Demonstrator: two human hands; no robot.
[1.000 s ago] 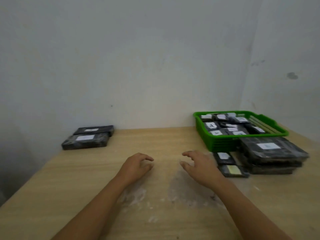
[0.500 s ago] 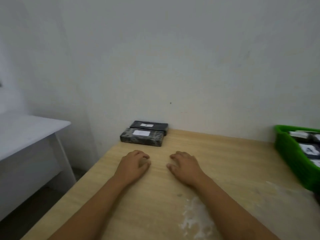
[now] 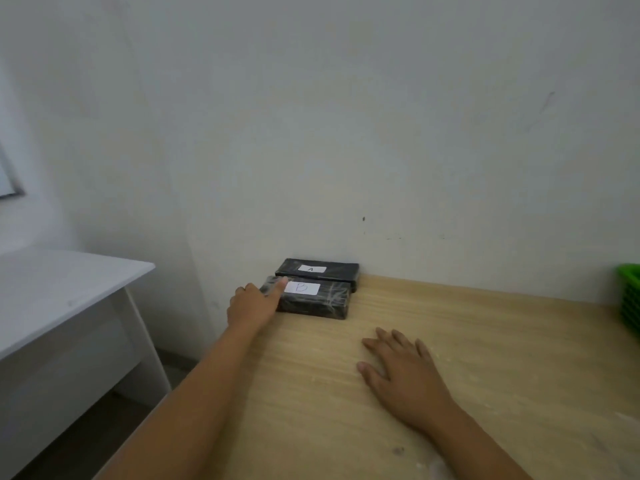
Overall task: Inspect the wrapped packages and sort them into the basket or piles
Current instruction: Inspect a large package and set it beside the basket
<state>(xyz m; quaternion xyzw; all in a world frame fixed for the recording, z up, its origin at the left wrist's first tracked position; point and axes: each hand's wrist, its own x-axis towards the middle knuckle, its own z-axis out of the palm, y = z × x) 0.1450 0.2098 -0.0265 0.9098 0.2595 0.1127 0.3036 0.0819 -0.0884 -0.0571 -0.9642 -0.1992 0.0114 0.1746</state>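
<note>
Two black wrapped packages lie at the far left corner of the wooden table (image 3: 485, 358), against the wall. The rear package (image 3: 341, 271) has a white label marked A. The nearer package (image 3: 322, 303) has a label marked B. My left hand (image 3: 252, 303) reaches to the left end of package B, its index finger lying straight on the top beside the label. My right hand (image 3: 401, 372) rests flat on the bare table, fingers spread, holding nothing. Only the left wall of the green basket (image 3: 628, 299) shows at the right edge.
A white side table (image 3: 62, 289) stands lower, to the left of the wooden table, with a gap of floor between them. The wall runs directly behind the packages. White powdery smears mark the near right part of the tabletop.
The view has swung left, so the basket is almost out of frame. My left hand moved forward from the table onto package B. My right hand spread flat on the table.
</note>
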